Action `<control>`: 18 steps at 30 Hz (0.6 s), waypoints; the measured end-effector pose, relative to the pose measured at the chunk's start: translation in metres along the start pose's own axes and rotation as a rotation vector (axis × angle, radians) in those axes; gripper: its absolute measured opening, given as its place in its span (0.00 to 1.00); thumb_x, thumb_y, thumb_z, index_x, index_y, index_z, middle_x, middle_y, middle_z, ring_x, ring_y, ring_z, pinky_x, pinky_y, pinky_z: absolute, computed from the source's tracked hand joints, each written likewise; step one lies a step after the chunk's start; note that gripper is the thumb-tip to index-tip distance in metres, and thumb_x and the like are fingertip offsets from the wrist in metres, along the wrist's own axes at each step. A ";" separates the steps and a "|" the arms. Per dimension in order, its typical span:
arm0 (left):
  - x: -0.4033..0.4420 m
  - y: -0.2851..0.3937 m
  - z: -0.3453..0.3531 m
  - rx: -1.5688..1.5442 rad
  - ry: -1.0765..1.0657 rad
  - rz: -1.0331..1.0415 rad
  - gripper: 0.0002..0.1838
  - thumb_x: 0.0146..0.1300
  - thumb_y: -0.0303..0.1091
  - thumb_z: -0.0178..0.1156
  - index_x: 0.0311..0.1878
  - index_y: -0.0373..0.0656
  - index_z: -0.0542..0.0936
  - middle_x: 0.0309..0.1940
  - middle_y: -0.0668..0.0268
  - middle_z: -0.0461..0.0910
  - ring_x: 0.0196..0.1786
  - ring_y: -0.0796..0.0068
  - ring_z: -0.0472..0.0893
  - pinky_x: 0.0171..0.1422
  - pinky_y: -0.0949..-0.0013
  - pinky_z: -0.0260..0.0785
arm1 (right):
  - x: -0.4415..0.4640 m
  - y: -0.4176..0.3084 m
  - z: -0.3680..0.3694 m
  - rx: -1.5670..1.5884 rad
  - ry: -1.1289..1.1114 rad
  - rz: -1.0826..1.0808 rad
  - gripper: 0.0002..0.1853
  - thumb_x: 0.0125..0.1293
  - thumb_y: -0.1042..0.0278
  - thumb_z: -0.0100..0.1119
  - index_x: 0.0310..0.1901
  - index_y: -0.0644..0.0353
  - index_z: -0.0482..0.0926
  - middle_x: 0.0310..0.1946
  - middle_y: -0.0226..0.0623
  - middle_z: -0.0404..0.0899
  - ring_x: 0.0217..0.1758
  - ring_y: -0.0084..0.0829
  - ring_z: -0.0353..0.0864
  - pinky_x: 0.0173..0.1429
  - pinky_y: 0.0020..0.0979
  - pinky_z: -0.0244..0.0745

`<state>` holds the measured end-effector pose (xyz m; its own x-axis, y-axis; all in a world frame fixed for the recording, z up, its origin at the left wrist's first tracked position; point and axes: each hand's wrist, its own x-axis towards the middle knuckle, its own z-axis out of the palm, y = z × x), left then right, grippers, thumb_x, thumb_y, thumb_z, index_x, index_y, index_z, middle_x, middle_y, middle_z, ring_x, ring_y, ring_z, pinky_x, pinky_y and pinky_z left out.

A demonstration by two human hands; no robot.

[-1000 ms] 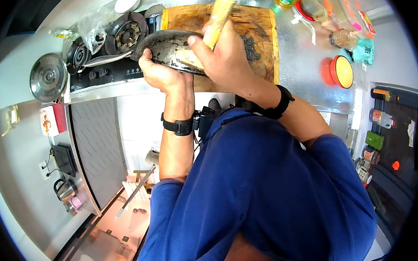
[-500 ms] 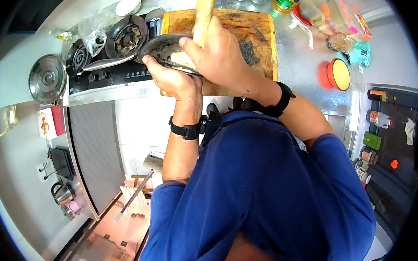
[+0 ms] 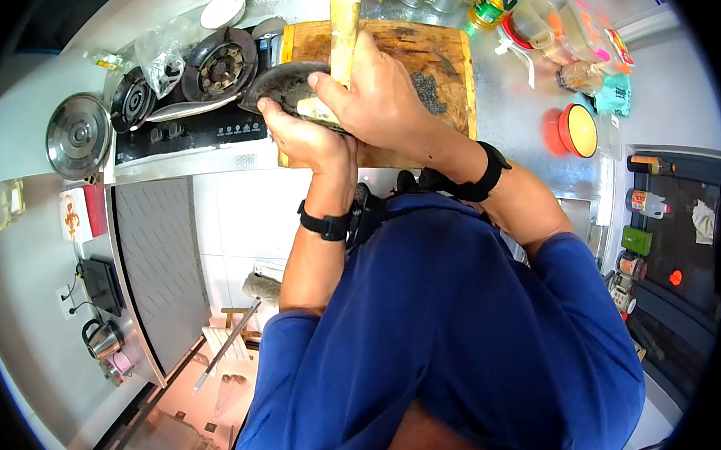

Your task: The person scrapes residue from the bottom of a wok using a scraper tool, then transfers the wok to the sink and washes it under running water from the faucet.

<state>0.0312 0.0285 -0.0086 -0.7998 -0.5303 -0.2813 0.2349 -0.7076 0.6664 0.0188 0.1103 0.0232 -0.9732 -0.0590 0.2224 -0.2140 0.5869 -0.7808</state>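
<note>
A dark round pan [image 3: 282, 82] with a long metal handle [image 3: 195, 109] sits tilted over the left of a wooden cutting board [image 3: 459, 55]. My left hand [image 3: 312, 141] grips its near rim, thumb on the edge and palm beneath. My right hand [image 3: 384, 84] is wrapped around a pale yellow stick [image 3: 344, 28] standing upright, its lower part behind my thumb. Below that thumb, a pale piece [image 3: 319, 110] shows inside the pan; whether it is the stick's end I cannot tell. Black crumbs [image 3: 427, 94] lie on the board's right.
A gas stove [image 3: 222, 67] with a plastic bag [image 3: 164, 56] is at the left. A metal lid [image 3: 78, 135] hangs near the left wall. To the right are a yellow bowl [image 3: 580, 130], an oil bottle [image 3: 490, 8] and plastic containers [image 3: 538, 22].
The pan and both hands appear slightly further right and lower as the view shifts. My grip on the pan and on the stick stays the same.
</note>
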 end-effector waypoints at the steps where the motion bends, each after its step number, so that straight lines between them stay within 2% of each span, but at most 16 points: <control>1: 0.001 0.001 0.002 0.007 -0.004 -0.009 0.26 0.75 0.50 0.38 0.58 0.38 0.74 0.51 0.55 0.80 0.53 0.58 0.82 0.59 0.56 0.77 | 0.004 0.002 0.002 -0.003 0.011 -0.005 0.21 0.62 0.57 0.68 0.42 0.68 0.72 0.28 0.53 0.81 0.33 0.52 0.84 0.38 0.45 0.77; 3: 0.013 -0.009 -0.003 -0.003 -0.039 0.024 0.26 0.75 0.49 0.38 0.57 0.37 0.74 0.51 0.55 0.80 0.53 0.57 0.82 0.59 0.57 0.77 | 0.008 0.007 0.006 0.045 0.183 0.000 0.22 0.62 0.58 0.67 0.44 0.68 0.71 0.29 0.54 0.81 0.34 0.52 0.84 0.39 0.45 0.77; 4: 0.018 -0.013 -0.004 0.003 -0.042 0.022 0.26 0.75 0.49 0.38 0.57 0.37 0.74 0.51 0.54 0.80 0.52 0.57 0.82 0.60 0.57 0.77 | 0.010 0.006 0.001 0.125 0.158 0.022 0.27 0.61 0.55 0.65 0.42 0.77 0.69 0.29 0.65 0.80 0.34 0.61 0.84 0.43 0.53 0.78; 7: 0.019 -0.011 -0.010 0.096 -0.015 0.059 0.26 0.75 0.48 0.38 0.57 0.35 0.74 0.51 0.54 0.80 0.53 0.56 0.82 0.62 0.55 0.76 | 0.003 0.002 0.003 0.023 0.052 -0.021 0.28 0.62 0.54 0.65 0.42 0.77 0.70 0.29 0.64 0.81 0.35 0.60 0.85 0.42 0.52 0.79; 8: 0.017 -0.009 -0.010 0.038 -0.072 0.033 0.26 0.75 0.48 0.37 0.57 0.34 0.73 0.51 0.54 0.80 0.53 0.56 0.82 0.63 0.55 0.75 | 0.001 0.000 0.001 0.049 0.016 -0.014 0.27 0.62 0.54 0.65 0.42 0.76 0.70 0.29 0.64 0.81 0.34 0.60 0.85 0.41 0.50 0.79; 12: 0.026 -0.010 -0.010 -0.015 -0.122 -0.037 0.27 0.76 0.49 0.36 0.56 0.33 0.74 0.51 0.53 0.80 0.52 0.55 0.83 0.60 0.55 0.77 | 0.008 0.013 0.001 0.124 0.194 0.002 0.27 0.62 0.54 0.66 0.42 0.75 0.69 0.29 0.62 0.80 0.33 0.59 0.84 0.40 0.50 0.79; 15: 0.023 -0.005 -0.011 0.006 -0.090 0.015 0.27 0.77 0.48 0.36 0.55 0.34 0.74 0.51 0.53 0.80 0.51 0.56 0.83 0.59 0.56 0.78 | -0.010 0.012 0.002 0.146 0.102 -0.104 0.25 0.62 0.55 0.66 0.41 0.73 0.70 0.28 0.61 0.80 0.32 0.58 0.84 0.38 0.48 0.78; 16: 0.025 -0.005 -0.011 0.008 -0.095 0.012 0.27 0.77 0.48 0.36 0.55 0.34 0.74 0.51 0.53 0.80 0.51 0.56 0.83 0.59 0.56 0.78 | -0.009 0.016 0.004 0.130 0.171 -0.130 0.24 0.63 0.55 0.66 0.40 0.72 0.70 0.25 0.54 0.79 0.29 0.50 0.84 0.36 0.45 0.78; 17: 0.029 -0.004 -0.012 0.007 -0.120 -0.009 0.26 0.77 0.49 0.37 0.55 0.34 0.74 0.52 0.53 0.80 0.51 0.56 0.83 0.59 0.55 0.77 | -0.007 0.019 0.001 0.130 0.174 -0.128 0.24 0.63 0.55 0.66 0.40 0.72 0.70 0.25 0.54 0.79 0.29 0.50 0.84 0.36 0.45 0.78; 18: 0.032 0.000 -0.011 0.007 -0.142 -0.027 0.26 0.77 0.49 0.37 0.55 0.34 0.74 0.52 0.54 0.80 0.52 0.56 0.83 0.60 0.54 0.77 | -0.006 0.023 -0.002 0.194 0.220 0.036 0.22 0.64 0.54 0.67 0.40 0.68 0.72 0.25 0.44 0.77 0.29 0.40 0.79 0.36 0.39 0.74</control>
<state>0.0116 0.0067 -0.0252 -0.8760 -0.4392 -0.1994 0.2082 -0.7172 0.6650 0.0201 0.1260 0.0053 -0.9432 0.1484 0.2973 -0.2123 0.4192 -0.8827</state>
